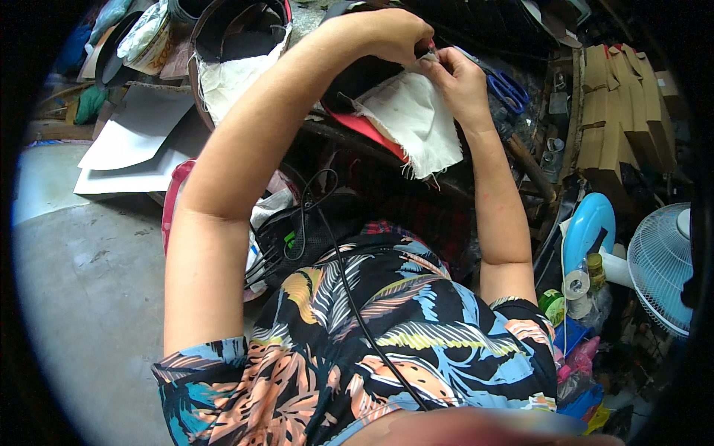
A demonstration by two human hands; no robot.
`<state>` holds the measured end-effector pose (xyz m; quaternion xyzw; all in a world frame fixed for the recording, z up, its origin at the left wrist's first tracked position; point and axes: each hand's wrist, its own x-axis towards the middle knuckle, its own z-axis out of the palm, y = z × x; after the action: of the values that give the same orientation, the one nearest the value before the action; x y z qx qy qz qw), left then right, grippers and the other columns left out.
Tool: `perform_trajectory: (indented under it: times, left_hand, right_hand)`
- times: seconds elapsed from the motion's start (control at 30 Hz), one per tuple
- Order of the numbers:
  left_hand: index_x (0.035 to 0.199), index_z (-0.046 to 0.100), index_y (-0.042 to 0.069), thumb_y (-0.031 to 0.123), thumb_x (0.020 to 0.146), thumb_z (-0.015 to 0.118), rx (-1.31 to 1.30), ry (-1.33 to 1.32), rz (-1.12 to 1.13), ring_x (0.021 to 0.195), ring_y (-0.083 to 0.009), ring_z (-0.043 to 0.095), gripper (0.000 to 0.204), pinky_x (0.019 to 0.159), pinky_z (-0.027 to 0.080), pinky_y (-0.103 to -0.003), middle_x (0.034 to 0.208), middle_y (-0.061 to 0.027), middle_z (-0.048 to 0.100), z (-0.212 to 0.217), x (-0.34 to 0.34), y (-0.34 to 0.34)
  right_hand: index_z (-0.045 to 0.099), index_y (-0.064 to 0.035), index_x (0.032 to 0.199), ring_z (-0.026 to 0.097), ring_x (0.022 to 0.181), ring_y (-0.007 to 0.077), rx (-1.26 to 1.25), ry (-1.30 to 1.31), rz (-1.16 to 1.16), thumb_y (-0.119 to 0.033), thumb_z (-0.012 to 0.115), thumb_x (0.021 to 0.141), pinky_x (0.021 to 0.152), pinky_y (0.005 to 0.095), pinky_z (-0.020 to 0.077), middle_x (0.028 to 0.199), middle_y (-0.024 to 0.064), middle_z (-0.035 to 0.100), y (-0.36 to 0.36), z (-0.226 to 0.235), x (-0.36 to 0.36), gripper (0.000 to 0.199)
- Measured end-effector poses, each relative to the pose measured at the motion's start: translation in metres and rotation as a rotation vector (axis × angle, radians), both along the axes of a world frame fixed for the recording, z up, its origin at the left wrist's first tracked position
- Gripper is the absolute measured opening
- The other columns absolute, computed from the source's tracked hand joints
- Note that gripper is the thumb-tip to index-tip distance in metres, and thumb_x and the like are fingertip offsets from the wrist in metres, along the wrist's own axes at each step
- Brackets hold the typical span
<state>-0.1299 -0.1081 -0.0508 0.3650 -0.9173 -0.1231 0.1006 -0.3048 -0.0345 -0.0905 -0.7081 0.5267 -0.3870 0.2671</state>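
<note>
Two hands: both meet at the upper edge of a pale cloth piece (415,123), at the top middle of the view.
Left hand (390,33): fingers curled tight, tips pinched together on something small and dark with a reddish tip at the cloth's top edge; what it is, I cannot tell.
Right hand (461,80): fingers bent and closed around the cloth's upper right corner, thumb pressed toward the left hand's fingertips.
Contact: the two sets of fingertips touch or nearly touch at the pinch point.
Cloth piece: off-white, frayed at its lower edge, hanging down from the hands over a red-edged dark sheet (364,126).
Blue-handled scissors (508,89): lying just right of the right hand, not touched.
Round container lined with white cloth (234,56): left of the left forearm, apart from the hands.
White sheets (137,145): stacked further left, by the grey floor.
Cardboard pieces (621,111): stacked at the right, well apart.
White fan (662,264): lower right, beside a light blue oval object (587,227).
Black cable (357,312): runs down over the patterned shirt.
</note>
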Motion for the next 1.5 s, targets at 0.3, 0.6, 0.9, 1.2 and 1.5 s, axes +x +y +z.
perform_trajectory:
  times: [0.3, 0.6, 0.9, 1.2, 1.5]
  left_hand:
    - [0.106, 0.074, 0.010, 0.017, 0.069, 0.075, -0.009, 0.142, 0.045, 0.091, -0.0300, 0.071, 0.037, 0.084, 0.055, -0.040, 0.095, -0.0122, 0.074, -0.026, 0.002, 0.001]
    - [0.105, 0.076, 0.012, 0.020, 0.070, 0.075, -0.059, 0.203, 0.081, 0.093, -0.0311, 0.071, 0.036, 0.086, 0.055, -0.041, 0.095, -0.0128, 0.074, -0.029, 0.001, -0.002]
    - [0.097, 0.076, 0.008, 0.014, 0.078, 0.067, -0.038, 0.261, 0.113, 0.084, -0.0331, 0.071, 0.021, 0.075, 0.056, -0.042, 0.089, -0.0168, 0.073, -0.019, 0.002, 0.004]
    - [0.095, 0.075, 0.011, 0.024, 0.074, 0.071, 0.006, 0.130, 0.176, 0.084, -0.0313, 0.070, 0.025, 0.077, 0.056, -0.042, 0.089, -0.0143, 0.072, -0.008, -0.002, 0.015]
    - [0.097, 0.076, 0.009, 0.028, 0.068, 0.079, -0.163, 0.094, 0.246, 0.092, -0.0350, 0.070, 0.034, 0.085, 0.056, -0.045, 0.091, -0.0168, 0.073, -0.029, -0.017, 0.008]
  right_hand:
    - [0.073, -0.0088, 0.088, 0.063, 0.079, 0.0173, -0.217, 0.243, 0.077, -0.021, 0.083, 0.075, 0.068, 0.0312, 0.0513, 0.088, 0.0021, 0.063, -0.005, 0.004, -0.026, 0.020]
    - [0.075, -0.0117, 0.087, 0.066, 0.085, 0.0236, -0.153, 0.329, 0.041, -0.036, 0.075, 0.082, 0.073, 0.0370, 0.0517, 0.093, 0.0032, 0.066, -0.010, 0.007, -0.026, 0.025]
    - [0.073, -0.0104, 0.088, 0.069, 0.089, 0.0310, -0.021, 0.481, -0.245, -0.043, 0.067, 0.087, 0.077, 0.0428, 0.0520, 0.095, 0.0081, 0.071, -0.011, 0.010, -0.007, 0.033]
    - [0.069, -0.0096, 0.085, 0.067, 0.077, 0.0270, -0.067, 0.511, -0.270, -0.049, 0.067, 0.088, 0.067, 0.0403, 0.0496, 0.088, 0.0069, 0.070, -0.011, 0.007, -0.005, 0.039]
    - [0.063, -0.0115, 0.091, 0.069, 0.082, 0.0287, 0.067, 0.332, -0.258, -0.034, 0.075, 0.081, 0.072, 0.0410, 0.0520, 0.085, 0.0074, 0.070, -0.006, 0.008, -0.013, 0.028]
